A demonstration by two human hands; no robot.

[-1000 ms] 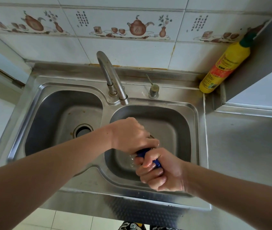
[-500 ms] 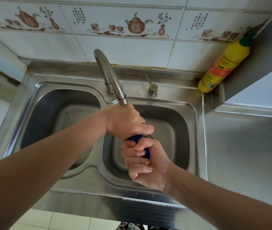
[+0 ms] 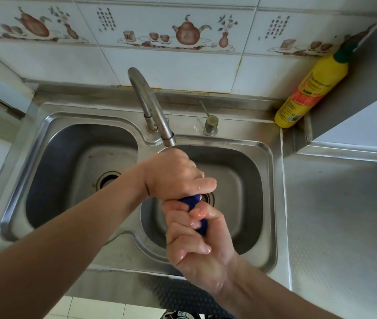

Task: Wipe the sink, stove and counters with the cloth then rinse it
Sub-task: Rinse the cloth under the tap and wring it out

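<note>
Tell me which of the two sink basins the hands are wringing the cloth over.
The right basin, the one under the tap spout. Both hands, left hand and right hand, grip the blue cloth above its drain; the left basin sits uncovered beside them.

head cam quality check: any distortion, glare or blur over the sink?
Head view: wide-angle bowing bends the counter edges and tile lines; soft daylight, mild sheen on the sink rim and faucet; wet glints on both hands; cloth sharp, no motion blur.

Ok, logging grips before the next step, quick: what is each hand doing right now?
Left hand: closed on the upper end of the blue cloth, above the right basin.
Right hand: closed on the cloth's lower end.
</note>
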